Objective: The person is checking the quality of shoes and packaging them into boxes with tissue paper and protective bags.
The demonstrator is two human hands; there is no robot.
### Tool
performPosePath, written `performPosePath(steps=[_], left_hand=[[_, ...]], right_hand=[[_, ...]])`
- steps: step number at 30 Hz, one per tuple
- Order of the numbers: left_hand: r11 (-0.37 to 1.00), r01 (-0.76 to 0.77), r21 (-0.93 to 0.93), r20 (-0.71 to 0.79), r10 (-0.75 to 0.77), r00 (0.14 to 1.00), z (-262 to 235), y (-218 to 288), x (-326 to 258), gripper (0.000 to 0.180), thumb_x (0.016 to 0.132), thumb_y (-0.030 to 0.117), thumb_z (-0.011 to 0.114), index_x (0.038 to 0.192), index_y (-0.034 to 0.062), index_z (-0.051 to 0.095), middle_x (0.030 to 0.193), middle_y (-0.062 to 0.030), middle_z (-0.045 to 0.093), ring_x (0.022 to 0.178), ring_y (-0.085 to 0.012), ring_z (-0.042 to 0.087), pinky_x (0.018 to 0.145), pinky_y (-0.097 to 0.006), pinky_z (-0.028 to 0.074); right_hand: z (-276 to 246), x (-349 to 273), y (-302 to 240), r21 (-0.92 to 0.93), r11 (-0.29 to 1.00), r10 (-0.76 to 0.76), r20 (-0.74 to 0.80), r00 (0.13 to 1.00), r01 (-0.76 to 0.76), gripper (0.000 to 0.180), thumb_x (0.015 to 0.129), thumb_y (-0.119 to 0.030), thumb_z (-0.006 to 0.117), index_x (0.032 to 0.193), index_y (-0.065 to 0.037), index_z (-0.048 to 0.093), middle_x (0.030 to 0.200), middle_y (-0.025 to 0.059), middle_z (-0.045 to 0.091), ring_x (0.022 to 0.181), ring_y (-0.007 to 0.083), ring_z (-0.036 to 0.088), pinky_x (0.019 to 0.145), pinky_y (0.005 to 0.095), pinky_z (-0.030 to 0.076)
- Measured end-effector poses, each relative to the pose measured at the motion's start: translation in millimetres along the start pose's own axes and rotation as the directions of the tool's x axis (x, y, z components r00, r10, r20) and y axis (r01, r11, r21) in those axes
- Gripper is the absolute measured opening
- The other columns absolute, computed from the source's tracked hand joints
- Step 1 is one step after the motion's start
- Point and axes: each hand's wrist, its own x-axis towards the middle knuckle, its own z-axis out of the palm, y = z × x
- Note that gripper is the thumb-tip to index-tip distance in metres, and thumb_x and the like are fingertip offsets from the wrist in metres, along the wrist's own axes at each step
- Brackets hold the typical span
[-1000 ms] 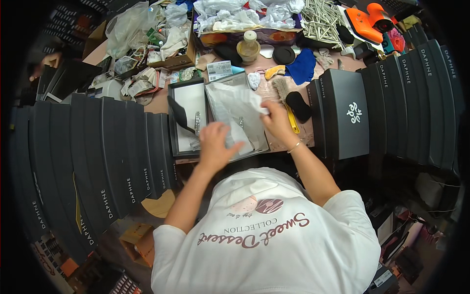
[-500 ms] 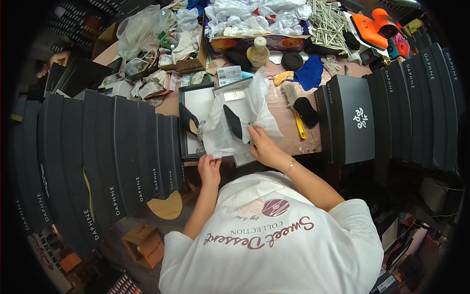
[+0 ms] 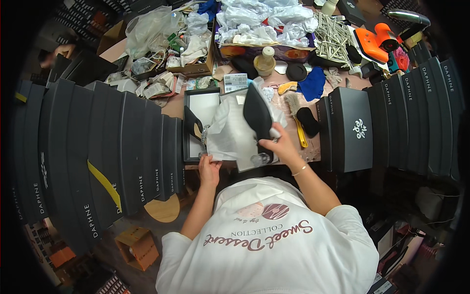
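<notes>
- Head view, centre of the frame: the right hand (image 3: 280, 148) grips a black pointed high-heeled shoe (image 3: 258, 115), fingers curled round its heel end, the toe pointing toward the top of the frame; the shoe is lifted above the white tissue paper (image 3: 226, 133).
- Just left of centre: the left hand (image 3: 209, 165) pinches the lower edge of the tissue paper at the near rim of an open black shoebox (image 3: 187, 128), fingers closed on the sheet.
- At the left wall of the shoebox a second black shoe (image 3: 192, 126) stands partly tucked in, beside the tissue.
- Right of the held shoe, a brush with a yellow handle (image 3: 295, 115) lies on the table, and a black oval pad (image 3: 308, 122) lies touching it.
- Right of centre: a closed black box with a white emblem (image 3: 353, 128) stands beside rows of upright black boxes (image 3: 425, 112).
- Left half of the frame: a long row of black boxes (image 3: 117, 152) fans out.
- Upper middle: crumpled white paper (image 3: 267, 22), a blue cloth (image 3: 312, 83) and an orange tool (image 3: 374, 41) sit among clutter.
- Upper left corner: another person's hand (image 3: 62, 50) rests near dark boxes.
</notes>
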Motion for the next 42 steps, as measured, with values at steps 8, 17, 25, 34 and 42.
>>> performPosePath(steps=[8,17,25,34,42], left_hand=[[0.991,-0.117,0.065,0.021,0.116,0.993,23,19,-14,0.011,0.083,0.007,0.051,0.094,0.0063,0.05,0.096,-0.007,0.058,0.089,-0.0196,0.058,0.081,-0.036,0.049],[0.96,-0.242,0.138,0.121,0.226,0.967,29,38,-20,0.009,0.083,0.002,0.052,0.091,0.0058,0.049,0.092,-0.0051,0.057,0.084,-0.0143,0.057,0.076,-0.029,0.049],[0.952,-0.264,0.157,-0.021,0.27,0.963,17,45,-17,0.005,0.084,0.011,0.054,0.085,0.009,0.049,0.084,-0.0015,0.053,0.082,-0.0139,0.055,0.071,-0.028,0.046],[0.934,-0.306,0.186,-0.099,0.328,0.94,-12,47,-6,0.006,0.085,0.013,0.056,0.083,0.0088,0.051,0.082,0.0004,0.051,0.08,-0.0115,0.053,0.073,-0.026,0.043],[-0.05,-0.679,0.732,0.574,0.582,0.576,62,80,-82,0.022,0.083,0.001,0.056,0.105,-0.0005,0.058,0.114,-0.0184,0.055,0.105,-0.0326,0.056,0.092,-0.038,0.044]], right_hand=[[-103,16,-43,-0.733,0.68,-0.168,-0.136,0.976,0.015,0.036,0.071,-0.013,0.064,0.105,-0.002,0.056,0.089,0.0171,0.063,0.078,0.0276,0.063,0.069,0.0352,0.049],[-27,27,-3,-0.88,0.398,-0.36,0.11,0.927,0.259,0.069,0.082,-0.027,0.066,0.14,-0.009,0.033,0.13,0.028,0.043,0.118,0.0413,0.046,0.093,0.0476,0.042],[-22,22,9,-0.795,0.565,-0.234,0.101,0.967,0.22,0.075,0.072,-0.001,0.063,0.14,-0.014,0.034,0.106,0.018,0.058,0.093,0.0378,0.059,0.081,0.0415,0.049],[-28,4,-10,-0.759,0.5,-0.347,0.265,0.899,0.417,0.075,0.074,-0.007,0.067,0.14,-0.007,0.034,0.14,0.0226,0.033,0.128,0.0422,0.034,0.104,0.0493,0.032],[100,15,53,-0.691,0.18,-0.184,0.676,0.714,0.7,0.066,0.075,-0.023,0.071,0.133,-0.006,0.044,0.141,0.0165,0.039,0.134,0.0366,0.03,0.106,0.0542,0.027]])
